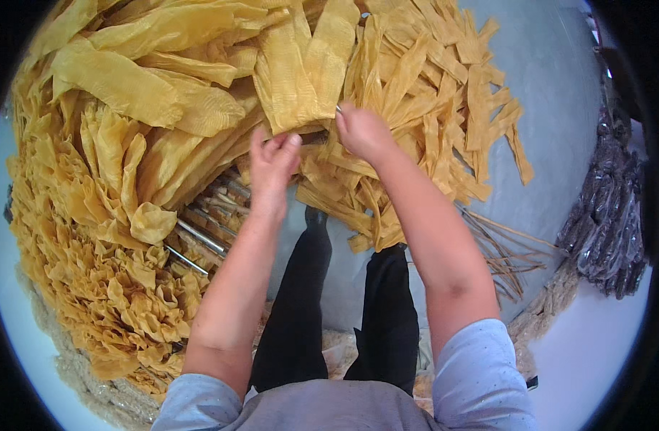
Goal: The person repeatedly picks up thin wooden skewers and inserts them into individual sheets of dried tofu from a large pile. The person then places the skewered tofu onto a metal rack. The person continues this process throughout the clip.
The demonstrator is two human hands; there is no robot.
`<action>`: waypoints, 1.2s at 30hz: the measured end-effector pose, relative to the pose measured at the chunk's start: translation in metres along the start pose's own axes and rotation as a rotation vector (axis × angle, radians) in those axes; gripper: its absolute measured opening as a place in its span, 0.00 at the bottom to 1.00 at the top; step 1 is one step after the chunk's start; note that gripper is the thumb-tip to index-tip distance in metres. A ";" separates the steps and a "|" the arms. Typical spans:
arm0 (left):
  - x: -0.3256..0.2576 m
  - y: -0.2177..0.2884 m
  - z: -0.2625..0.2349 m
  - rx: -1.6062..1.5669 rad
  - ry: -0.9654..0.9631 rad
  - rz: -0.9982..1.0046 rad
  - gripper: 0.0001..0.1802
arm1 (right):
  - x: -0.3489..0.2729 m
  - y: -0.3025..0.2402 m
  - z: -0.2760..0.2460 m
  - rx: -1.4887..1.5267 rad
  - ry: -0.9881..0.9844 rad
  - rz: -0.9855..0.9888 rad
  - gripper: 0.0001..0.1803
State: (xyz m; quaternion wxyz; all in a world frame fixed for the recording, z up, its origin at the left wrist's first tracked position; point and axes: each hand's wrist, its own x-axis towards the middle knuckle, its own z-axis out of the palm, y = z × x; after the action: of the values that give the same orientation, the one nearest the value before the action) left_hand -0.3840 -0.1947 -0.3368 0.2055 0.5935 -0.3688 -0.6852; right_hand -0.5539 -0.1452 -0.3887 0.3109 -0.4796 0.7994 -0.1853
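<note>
Thin, wrinkled yellow sheets, looking like dried bean curd skin, fill the far and left side. One long folded sheet hangs down in front of me, its near edge between my hands. My right hand is closed at that edge's right end, around a thin metal rod of which only the tip shows. By the left end of the edge is my left hand, fingers apart, thumb and fingertips close to the sheet. Whether they touch it, I cannot tell.
Loose yellow strips lie spread at the right on a grey surface. Metal rods lie at the left, beside a ruffled yellow heap. Thin sticks and a dark plastic-wrapped bundle are at the right.
</note>
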 end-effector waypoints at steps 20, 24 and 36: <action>0.001 -0.072 0.144 -0.366 0.029 -0.185 0.11 | -0.360 0.197 -0.102 -0.060 -0.155 0.256 0.08; -0.009 -0.081 0.152 -0.425 0.051 -0.135 0.13 | -0.304 0.155 -0.087 0.029 -0.072 0.153 0.09; -0.056 -0.138 0.188 -0.380 0.051 -0.109 0.16 | -0.210 0.115 -0.032 0.170 -0.076 0.159 0.12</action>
State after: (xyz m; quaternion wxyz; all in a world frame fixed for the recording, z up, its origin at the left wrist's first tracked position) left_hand -0.5322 -0.0165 -0.3987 0.2856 0.5802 -0.1951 -0.7374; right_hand -0.5776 0.0939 -0.3658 0.3943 -0.3935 0.8038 -0.2087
